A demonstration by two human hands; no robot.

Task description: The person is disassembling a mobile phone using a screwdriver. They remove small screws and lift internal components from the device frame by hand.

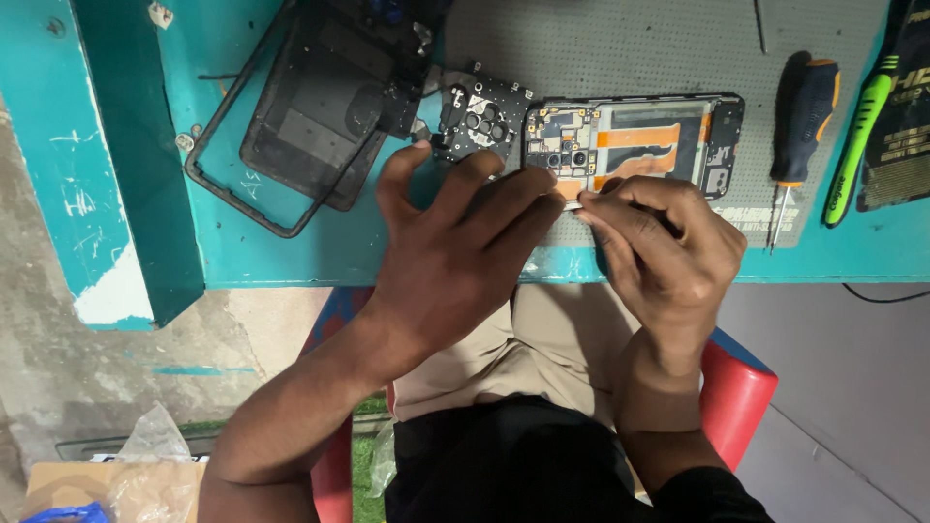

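- Head view: the left hand (455,247) presses flat on the opened phone (635,145), on the grey mat (620,44).
- The right hand (659,242) pinches a thin tool, mostly hidden.
- A slip could scratch the circuit board (562,136).

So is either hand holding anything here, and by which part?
The left hand steadies the opened phone at its near edge. The right hand pinches something small there; what it is cannot be told.

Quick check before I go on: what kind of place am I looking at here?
Most likely a small phone repair bench: an opened phone with its circuit board bare lies on a grey work mat, a removed back cover beside it, and a screwdriver on the teal table.
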